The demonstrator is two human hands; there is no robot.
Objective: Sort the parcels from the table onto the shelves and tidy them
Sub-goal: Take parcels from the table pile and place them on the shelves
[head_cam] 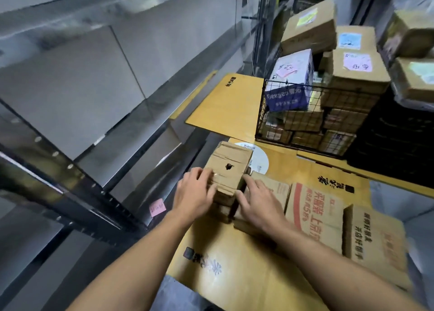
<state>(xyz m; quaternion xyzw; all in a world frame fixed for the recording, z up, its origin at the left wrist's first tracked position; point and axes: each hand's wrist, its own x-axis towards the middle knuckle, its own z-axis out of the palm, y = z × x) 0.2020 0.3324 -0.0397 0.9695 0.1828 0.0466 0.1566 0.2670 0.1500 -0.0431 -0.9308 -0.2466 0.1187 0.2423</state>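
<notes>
A small taped cardboard parcel point(229, 167) with a torn hole in its top sits on a table covered with yellow cardboard sheets point(234, 275). My left hand point(196, 192) grips its left side, fingers curled over the top edge. My right hand point(257, 201) holds its right side, thumb against the box, fingers partly resting on a flat brown box point(276, 191) beside it. Two more printed cartons, a red-lettered carton point(314, 216) and a brown carton point(375, 235), lie to the right. The picture is blurred by motion.
A dark metal shelf frame point(77, 181) with grey shelf boards runs along the left, with a pink note point(157, 207) stuck on it. A black wire basket point(293, 120) full of labelled parcels stands at the back right, beside black crates point(394, 151).
</notes>
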